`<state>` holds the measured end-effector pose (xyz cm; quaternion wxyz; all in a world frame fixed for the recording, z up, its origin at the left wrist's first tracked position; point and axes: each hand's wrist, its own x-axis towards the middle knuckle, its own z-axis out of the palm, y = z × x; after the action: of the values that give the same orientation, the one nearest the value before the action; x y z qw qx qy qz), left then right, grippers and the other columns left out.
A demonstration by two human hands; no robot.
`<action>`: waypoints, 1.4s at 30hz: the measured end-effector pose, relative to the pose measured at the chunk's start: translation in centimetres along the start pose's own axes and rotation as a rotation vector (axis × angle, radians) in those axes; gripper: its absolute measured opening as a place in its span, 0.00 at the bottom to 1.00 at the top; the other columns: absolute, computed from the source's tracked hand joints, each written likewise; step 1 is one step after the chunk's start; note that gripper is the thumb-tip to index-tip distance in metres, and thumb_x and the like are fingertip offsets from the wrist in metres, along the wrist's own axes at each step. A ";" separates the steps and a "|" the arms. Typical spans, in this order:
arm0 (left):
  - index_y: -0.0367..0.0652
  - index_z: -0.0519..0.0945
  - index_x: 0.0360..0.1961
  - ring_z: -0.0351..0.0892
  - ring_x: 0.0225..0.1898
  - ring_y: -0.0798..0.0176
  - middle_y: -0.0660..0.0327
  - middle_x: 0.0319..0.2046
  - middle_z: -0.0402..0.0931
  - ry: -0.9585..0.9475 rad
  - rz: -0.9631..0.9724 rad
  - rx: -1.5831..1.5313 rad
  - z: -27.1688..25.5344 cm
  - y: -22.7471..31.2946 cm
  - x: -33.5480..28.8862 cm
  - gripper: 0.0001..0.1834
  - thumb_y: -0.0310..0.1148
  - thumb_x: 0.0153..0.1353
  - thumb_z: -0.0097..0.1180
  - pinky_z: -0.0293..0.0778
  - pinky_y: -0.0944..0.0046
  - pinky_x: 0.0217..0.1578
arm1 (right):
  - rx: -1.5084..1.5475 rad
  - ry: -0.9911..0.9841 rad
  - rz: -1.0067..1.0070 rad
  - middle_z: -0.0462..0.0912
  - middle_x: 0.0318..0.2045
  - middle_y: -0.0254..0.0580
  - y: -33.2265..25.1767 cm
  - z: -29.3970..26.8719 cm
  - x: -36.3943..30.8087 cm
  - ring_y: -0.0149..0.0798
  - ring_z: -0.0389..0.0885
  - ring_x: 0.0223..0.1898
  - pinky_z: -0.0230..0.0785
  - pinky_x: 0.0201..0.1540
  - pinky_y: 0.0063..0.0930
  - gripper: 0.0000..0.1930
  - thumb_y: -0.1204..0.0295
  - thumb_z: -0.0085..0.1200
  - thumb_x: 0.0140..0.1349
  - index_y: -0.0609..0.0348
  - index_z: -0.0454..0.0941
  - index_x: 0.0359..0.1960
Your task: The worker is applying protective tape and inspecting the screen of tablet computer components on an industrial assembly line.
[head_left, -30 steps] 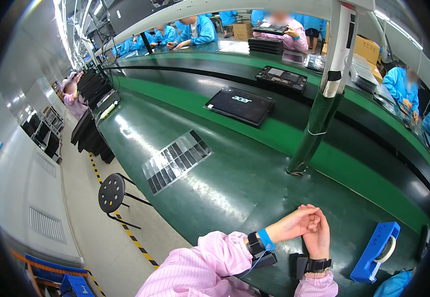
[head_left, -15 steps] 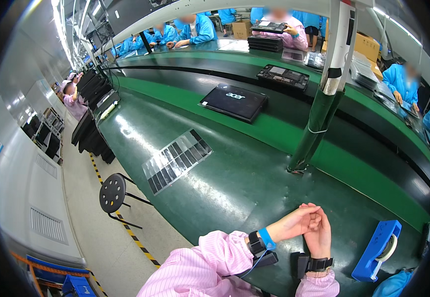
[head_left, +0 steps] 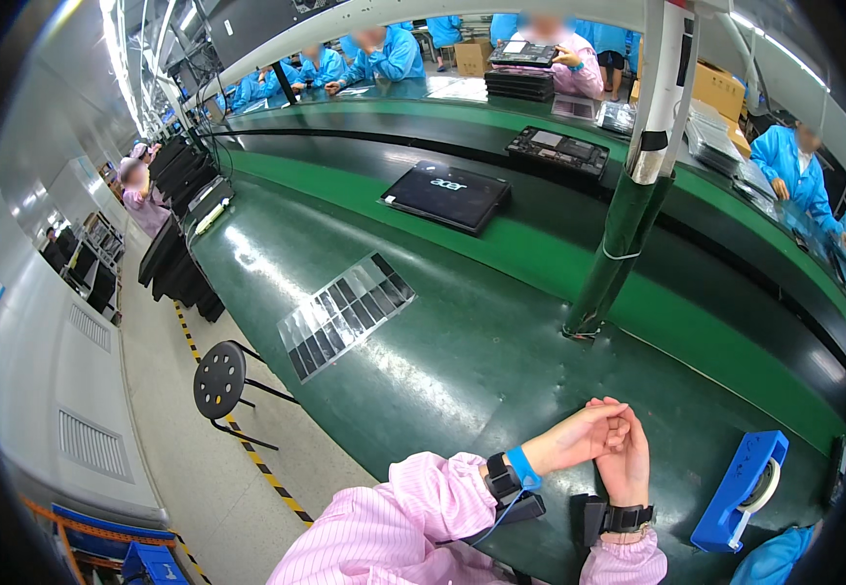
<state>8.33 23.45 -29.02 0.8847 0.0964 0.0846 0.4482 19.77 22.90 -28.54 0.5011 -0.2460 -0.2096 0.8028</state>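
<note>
My left hand (head_left: 577,434) and my right hand (head_left: 625,466) rest against each other above the green bench, fingers curled inward and touching. No object shows in either one; the inner fingers are partly hidden where the hands overlap. On my left wrist are a black band and a blue wrist strap (head_left: 522,470) with a thin cord; a black band (head_left: 628,520) circles my right wrist. Closest to my right hand is a blue tape dispenser (head_left: 740,492) holding a roll of pale tape.
A sheet of dark rectangular pieces (head_left: 345,317) lies on the bench. Beyond it are a closed black laptop (head_left: 447,198) and an opened laptop base (head_left: 557,153). A post (head_left: 618,249) rises from the bench. At left stands a black stool (head_left: 220,378); co-workers sit across the line.
The closed black laptop has shifted slightly left along the line. A co-worker at the far right has moved their arms. My hands keep the same pose.
</note>
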 end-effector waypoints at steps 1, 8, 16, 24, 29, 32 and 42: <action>0.42 0.71 0.35 0.65 0.26 0.72 0.68 0.24 0.67 0.010 0.004 0.006 0.0 0.0 0.0 0.08 0.35 0.63 0.44 0.64 0.72 0.32 | 0.000 0.001 -0.001 0.71 0.48 0.56 0.0 0.0 0.0 0.45 0.68 0.53 0.58 0.58 0.34 0.19 0.65 0.34 0.65 0.69 0.66 0.48; 0.43 0.71 0.34 0.65 0.26 0.72 0.68 0.24 0.67 -0.003 0.001 0.011 0.1 0.0 0.2 0.07 0.34 0.63 0.44 0.63 0.72 0.31 | 0.000 0.005 -0.002 0.71 0.48 0.56 -0.1 0.0 0.0 0.45 0.67 0.53 0.57 0.58 0.35 0.19 0.65 0.35 0.65 0.69 0.66 0.48; 0.44 0.71 0.34 0.65 0.26 0.72 0.68 0.24 0.67 0.028 -0.009 -0.003 0.2 0.0 0.1 0.07 0.35 0.63 0.44 0.63 0.72 0.31 | -0.010 -0.005 -0.014 0.71 0.48 0.56 -0.1 0.0 0.0 0.45 0.67 0.53 0.57 0.58 0.35 0.19 0.64 0.35 0.65 0.69 0.66 0.49; 0.43 0.72 0.36 0.65 0.27 0.71 0.68 0.24 0.67 0.020 0.008 0.004 0.2 -0.2 0.1 0.07 0.34 0.63 0.44 0.64 0.72 0.32 | -0.007 0.005 -0.001 0.71 0.48 0.57 -0.2 -0.1 -0.1 0.44 0.68 0.52 0.58 0.58 0.34 0.20 0.64 0.36 0.65 0.70 0.66 0.48; 0.44 0.72 0.35 0.65 0.27 0.72 0.68 0.24 0.67 0.035 -0.002 0.015 0.4 0.0 0.0 0.08 0.35 0.63 0.44 0.63 0.72 0.32 | -0.010 0.006 -0.002 0.71 0.48 0.56 -0.2 0.0 0.0 0.45 0.68 0.52 0.58 0.57 0.34 0.19 0.64 0.36 0.65 0.69 0.67 0.48; 0.44 0.72 0.34 0.65 0.26 0.72 0.68 0.23 0.67 0.011 -0.003 0.018 0.0 0.0 0.2 0.08 0.36 0.63 0.43 0.63 0.72 0.32 | -0.016 -0.002 -0.005 0.71 0.48 0.56 0.0 0.0 0.0 0.45 0.68 0.52 0.58 0.57 0.34 0.19 0.64 0.36 0.64 0.69 0.67 0.48; 0.44 0.71 0.32 0.65 0.25 0.72 0.68 0.22 0.66 0.039 -0.005 0.030 0.4 0.1 0.1 0.08 0.35 0.64 0.43 0.63 0.72 0.32 | -0.012 0.002 0.006 0.71 0.48 0.56 -0.1 0.0 0.1 0.45 0.67 0.53 0.57 0.58 0.34 0.19 0.65 0.36 0.64 0.69 0.66 0.48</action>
<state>8.44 23.56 -28.65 0.8824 0.1006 0.1088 0.4465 19.80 23.02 -28.46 0.4974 -0.2504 -0.2129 0.8028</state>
